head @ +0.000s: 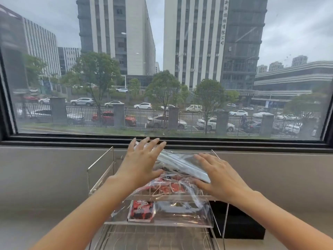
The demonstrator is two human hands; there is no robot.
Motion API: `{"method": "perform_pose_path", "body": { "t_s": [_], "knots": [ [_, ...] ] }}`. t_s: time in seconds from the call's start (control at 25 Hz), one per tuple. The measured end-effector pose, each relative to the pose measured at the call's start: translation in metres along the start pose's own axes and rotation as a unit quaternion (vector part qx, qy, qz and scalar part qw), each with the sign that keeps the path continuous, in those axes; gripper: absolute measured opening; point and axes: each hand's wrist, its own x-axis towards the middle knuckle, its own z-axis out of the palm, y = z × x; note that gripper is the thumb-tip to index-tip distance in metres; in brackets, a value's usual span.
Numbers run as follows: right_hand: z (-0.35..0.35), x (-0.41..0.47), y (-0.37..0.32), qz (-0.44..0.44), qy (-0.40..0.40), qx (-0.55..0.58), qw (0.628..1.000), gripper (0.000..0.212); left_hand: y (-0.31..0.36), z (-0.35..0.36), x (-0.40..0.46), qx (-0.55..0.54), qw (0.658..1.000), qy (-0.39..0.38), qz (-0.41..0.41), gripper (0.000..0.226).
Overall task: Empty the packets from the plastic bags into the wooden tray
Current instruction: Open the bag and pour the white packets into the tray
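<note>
Plastic bag [182, 165]: lain on the clear rack's top tier, long axis slanting upper left to lower right, pressed between flat-fingered left hand [142, 159] and right hand [219, 173] (neither curled round it); right hand nearer its lower end.

This looks like an upper-floor office room in a city. A wide window [162, 69] with a dark frame looks onto tall office blocks [212, 38], a fenced street with cars [142, 105] and trees. A plain grey sill [45, 168] runs beneath.
</note>
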Motion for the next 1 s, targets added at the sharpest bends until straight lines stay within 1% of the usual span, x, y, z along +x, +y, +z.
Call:
{"method": "perform_pose_path", "body": {
  "t_s": [0.16,0.28,0.36,0.44,0.52,0.56,0.72,0.8,0.84,0.96,1.0],
  "knots": [
    [0.025,0.005,0.008,0.004,-0.007,0.005,1.000,0.059,-0.004,0.024,0.005,0.028,1.000,-0.011,-0.003,0.067],
    [0.038,0.008,0.013,0.007,0.006,0.018,1.000,0.052,-0.004,0.035,0.006,0.021,1.000,0.003,-0.018,0.058],
    [0.041,0.010,0.018,0.022,0.017,0.032,0.999,0.046,-0.007,0.043,0.006,-0.005,0.999,0.036,-0.021,0.047],
    [0.044,0.011,0.022,0.042,0.026,0.035,0.998,0.040,-0.012,0.049,0.007,-0.039,0.996,0.084,-0.018,0.033],
    [0.044,0.015,0.025,0.060,0.035,0.030,0.997,0.032,-0.016,0.052,0.011,-0.051,0.991,0.121,-0.012,0.018],
    [0.042,0.018,0.028,0.066,0.039,0.026,0.997,0.030,-0.018,0.051,0.014,-0.051,0.990,0.130,-0.014,0.015],
    [0.022,0.034,0.034,0.047,0.079,-0.011,0.996,0.025,-0.018,0.034,0.032,-0.064,0.990,0.123,-0.041,0.024],
    [0.010,0.042,0.039,0.033,0.091,-0.009,0.995,0.022,-0.018,0.026,0.047,-0.066,0.990,0.117,-0.046,0.024],
    [0.004,0.047,0.042,0.025,0.087,0.002,0.996,0.022,-0.018,0.021,0.055,-0.070,0.990,0.114,-0.047,0.025],
    [-0.009,0.061,0.050,0.016,0.041,0.019,0.999,0.033,-0.020,0.005,0.078,-0.059,0.992,0.102,-0.038,0.024],
    [-0.013,0.068,0.053,0.021,0.037,0.014,0.999,0.031,-0.020,-0.001,0.086,-0.050,0.993,0.100,-0.036,0.023]
  ]
}}
